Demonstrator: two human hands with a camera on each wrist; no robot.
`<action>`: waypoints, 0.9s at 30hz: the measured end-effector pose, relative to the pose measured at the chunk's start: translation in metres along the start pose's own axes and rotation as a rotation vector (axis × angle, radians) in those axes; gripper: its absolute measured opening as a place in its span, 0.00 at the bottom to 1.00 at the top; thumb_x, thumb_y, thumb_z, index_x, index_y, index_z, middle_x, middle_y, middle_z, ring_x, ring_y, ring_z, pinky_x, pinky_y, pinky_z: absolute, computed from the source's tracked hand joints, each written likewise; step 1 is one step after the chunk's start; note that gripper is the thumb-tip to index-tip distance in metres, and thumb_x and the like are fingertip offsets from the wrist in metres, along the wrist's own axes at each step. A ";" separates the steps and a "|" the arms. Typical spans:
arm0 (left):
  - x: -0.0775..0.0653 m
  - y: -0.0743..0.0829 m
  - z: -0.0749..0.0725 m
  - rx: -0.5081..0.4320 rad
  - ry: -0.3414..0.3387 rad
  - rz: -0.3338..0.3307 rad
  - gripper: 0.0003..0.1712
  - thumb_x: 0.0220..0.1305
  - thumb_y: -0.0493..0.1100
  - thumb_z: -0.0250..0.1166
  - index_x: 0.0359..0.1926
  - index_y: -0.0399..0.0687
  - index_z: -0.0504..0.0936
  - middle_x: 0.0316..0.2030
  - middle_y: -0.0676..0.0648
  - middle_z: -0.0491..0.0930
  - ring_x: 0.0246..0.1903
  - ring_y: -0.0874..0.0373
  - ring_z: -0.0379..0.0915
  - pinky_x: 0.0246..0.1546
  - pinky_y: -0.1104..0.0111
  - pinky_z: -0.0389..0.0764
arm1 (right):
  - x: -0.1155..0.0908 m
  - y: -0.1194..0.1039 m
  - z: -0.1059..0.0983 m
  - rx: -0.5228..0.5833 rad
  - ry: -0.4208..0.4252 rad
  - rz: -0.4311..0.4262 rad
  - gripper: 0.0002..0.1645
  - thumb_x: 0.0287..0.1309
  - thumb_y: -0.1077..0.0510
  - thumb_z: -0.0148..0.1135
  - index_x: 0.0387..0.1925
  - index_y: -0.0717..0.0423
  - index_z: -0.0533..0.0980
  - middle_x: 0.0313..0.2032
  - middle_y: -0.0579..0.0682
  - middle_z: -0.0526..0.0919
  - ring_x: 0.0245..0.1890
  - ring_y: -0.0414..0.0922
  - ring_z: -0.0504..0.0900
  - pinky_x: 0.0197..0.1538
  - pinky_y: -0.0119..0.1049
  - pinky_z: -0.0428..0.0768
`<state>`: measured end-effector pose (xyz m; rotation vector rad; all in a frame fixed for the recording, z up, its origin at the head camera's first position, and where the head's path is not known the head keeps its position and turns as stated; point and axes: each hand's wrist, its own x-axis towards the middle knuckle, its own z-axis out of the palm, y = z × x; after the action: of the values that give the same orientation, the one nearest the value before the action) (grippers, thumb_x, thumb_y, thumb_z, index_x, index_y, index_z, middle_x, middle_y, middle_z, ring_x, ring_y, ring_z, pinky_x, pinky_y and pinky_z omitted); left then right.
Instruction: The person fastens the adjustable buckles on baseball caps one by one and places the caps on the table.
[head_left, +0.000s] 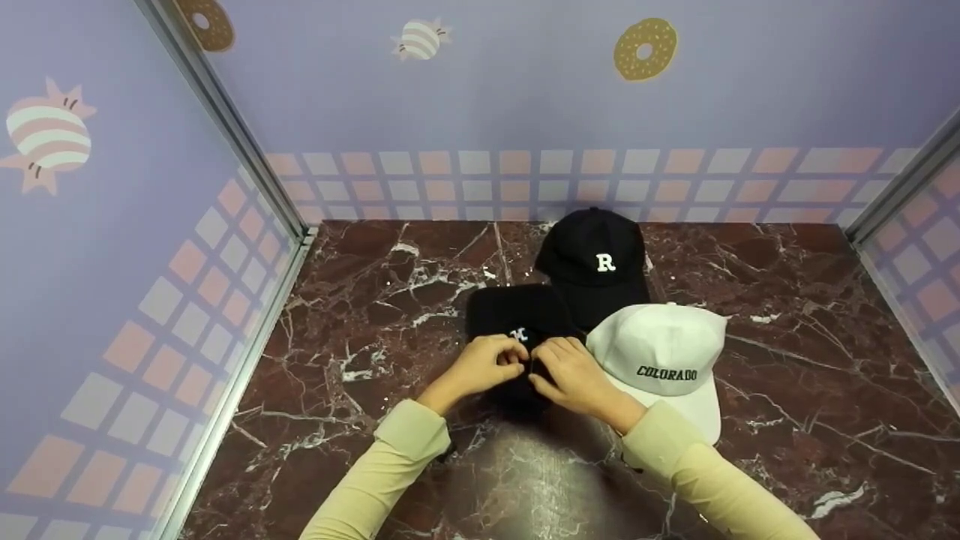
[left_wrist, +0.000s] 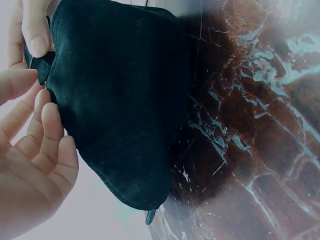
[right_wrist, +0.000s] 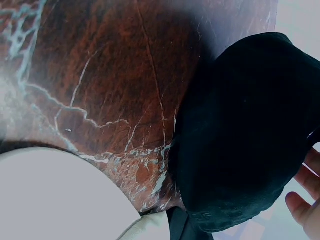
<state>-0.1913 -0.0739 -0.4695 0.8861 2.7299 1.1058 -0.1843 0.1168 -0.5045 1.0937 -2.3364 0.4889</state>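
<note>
A black cap (head_left: pixel 506 306) lies on the marble table, a small white emblem partly hidden by the fingers. My left hand (head_left: pixel 484 366) is at its near left side. In the left wrist view, that thumb and fingertips pinch the edge of a small dark strap (left_wrist: pixel 44 67) on the cap. From the right, my right hand (head_left: pixel 574 375) holds the same strap, its thumb over it in the left wrist view. The right wrist view catches only some fingers (right_wrist: pixel 300 202) beside the cap's dark crown (right_wrist: pixel 240 125).
Behind stands another black cap (head_left: pixel 592 247) with a white R. A white cap (head_left: pixel 667 345) marked COLORADO sits just right of my right hand, close to that forearm. Patterned purple panels (head_left: pixel 480 90) enclose the marble table (head_left: pixel 795 405) at the back and sides.
</note>
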 end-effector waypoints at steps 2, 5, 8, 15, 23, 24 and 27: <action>0.000 0.000 0.000 -0.026 -0.006 -0.003 0.07 0.47 0.37 0.63 0.31 0.42 0.79 0.26 0.46 0.78 0.25 0.61 0.73 0.27 0.77 0.72 | 0.000 -0.001 0.000 0.007 -0.007 0.001 0.15 0.45 0.52 0.57 0.34 0.57 0.71 0.32 0.50 0.76 0.37 0.47 0.73 0.44 0.41 0.68; 0.001 0.000 0.000 -0.067 -0.020 -0.010 0.06 0.46 0.36 0.63 0.28 0.41 0.77 0.25 0.45 0.77 0.25 0.61 0.72 0.28 0.77 0.72 | 0.001 -0.001 0.000 0.012 -0.012 -0.007 0.15 0.46 0.52 0.58 0.34 0.57 0.71 0.32 0.50 0.76 0.37 0.47 0.73 0.44 0.41 0.68; 0.001 0.001 0.002 -0.092 -0.040 -0.029 0.06 0.47 0.37 0.63 0.27 0.39 0.75 0.25 0.45 0.77 0.24 0.63 0.69 0.27 0.77 0.71 | 0.001 -0.001 0.001 0.005 -0.009 -0.021 0.14 0.47 0.51 0.58 0.33 0.56 0.71 0.31 0.50 0.76 0.36 0.47 0.73 0.43 0.41 0.68; 0.002 0.002 0.004 -0.064 -0.031 -0.075 0.04 0.45 0.36 0.60 0.26 0.40 0.75 0.22 0.47 0.78 0.22 0.66 0.67 0.25 0.77 0.69 | 0.004 -0.001 0.000 -0.031 0.044 -0.040 0.14 0.40 0.50 0.61 0.29 0.54 0.74 0.29 0.48 0.77 0.34 0.46 0.74 0.42 0.41 0.67; 0.002 0.001 0.003 -0.019 -0.010 -0.115 0.05 0.40 0.37 0.59 0.24 0.43 0.75 0.19 0.51 0.75 0.20 0.67 0.65 0.23 0.78 0.67 | 0.006 -0.004 -0.002 -0.007 0.101 -0.035 0.14 0.35 0.50 0.64 0.26 0.53 0.75 0.29 0.47 0.78 0.34 0.46 0.74 0.44 0.46 0.67; 0.002 0.000 0.003 -0.012 -0.003 -0.116 0.05 0.40 0.38 0.58 0.24 0.43 0.75 0.19 0.52 0.75 0.20 0.67 0.65 0.23 0.78 0.67 | 0.006 -0.004 -0.002 -0.003 0.111 -0.036 0.14 0.34 0.51 0.64 0.26 0.53 0.76 0.28 0.47 0.78 0.33 0.46 0.74 0.44 0.47 0.67; 0.000 -0.004 0.002 -0.009 0.023 -0.140 0.04 0.39 0.38 0.58 0.23 0.44 0.74 0.19 0.52 0.74 0.20 0.67 0.64 0.23 0.78 0.67 | 0.004 -0.003 -0.003 0.005 0.140 -0.031 0.14 0.34 0.52 0.65 0.27 0.53 0.76 0.27 0.46 0.79 0.31 0.45 0.75 0.45 0.48 0.68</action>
<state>-0.1922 -0.0745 -0.4736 0.6733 2.7530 1.1076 -0.1832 0.1135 -0.4993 1.0613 -2.1953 0.5428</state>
